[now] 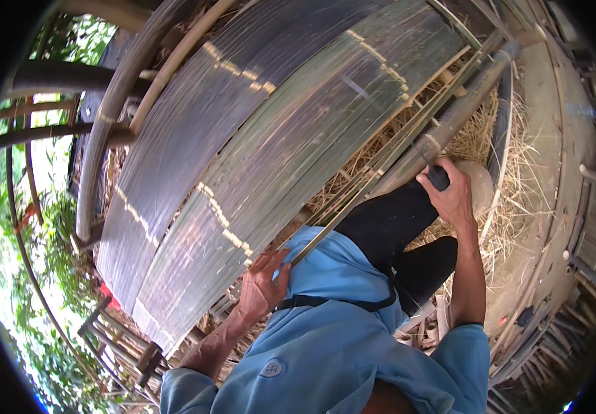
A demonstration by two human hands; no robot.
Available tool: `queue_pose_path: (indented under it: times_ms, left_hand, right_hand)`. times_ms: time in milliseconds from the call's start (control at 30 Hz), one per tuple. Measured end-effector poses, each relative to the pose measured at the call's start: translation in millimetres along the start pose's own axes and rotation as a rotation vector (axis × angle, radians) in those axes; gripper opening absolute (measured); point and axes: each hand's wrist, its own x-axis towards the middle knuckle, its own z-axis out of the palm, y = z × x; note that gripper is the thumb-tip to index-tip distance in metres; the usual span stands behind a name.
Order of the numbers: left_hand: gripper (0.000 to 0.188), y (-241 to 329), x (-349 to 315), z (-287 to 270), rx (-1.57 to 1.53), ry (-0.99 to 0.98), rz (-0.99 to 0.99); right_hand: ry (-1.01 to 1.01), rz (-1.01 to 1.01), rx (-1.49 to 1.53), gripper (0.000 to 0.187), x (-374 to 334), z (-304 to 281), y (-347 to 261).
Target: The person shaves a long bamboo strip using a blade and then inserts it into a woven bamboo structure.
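My right hand (455, 196) is wrapped round the dark handle (439, 178) of a tool that looks like a knife. Its thin blade reaches up and left toward a long bamboo strip (353, 201). That strip slants across my lap, from the upper right down to my left hand (265, 281), where thumb and fingers close on its lower end. Next to my left hand lies a wide panel of flat green bamboo slats (270, 165), with pale bands at the nodes. A darker grey panel (181, 131) lies beyond it.
A thick bamboo pole (474, 103) runs beside the strips at the upper right. Straw and shavings (519, 172) litter the ground on the right. Wooden rails (115, 103) stand at the left, with a small wooden frame (122, 338) below and greenery behind.
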Motion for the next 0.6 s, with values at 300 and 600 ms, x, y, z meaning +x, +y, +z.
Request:
queue_pose_path:
  times_ms: [300,600]
  left_hand:
    - [0.037,-45,-67,3,0.120,0.080,0.086]
    - [0.049,-89,-89,40,0.399,0.146,-0.187]
  right_hand:
    - [-0.084,-0.267,-0.013,0.028,10,43,-17]
    - [-0.124,-0.239,-0.004,0.026,19,54,-34]
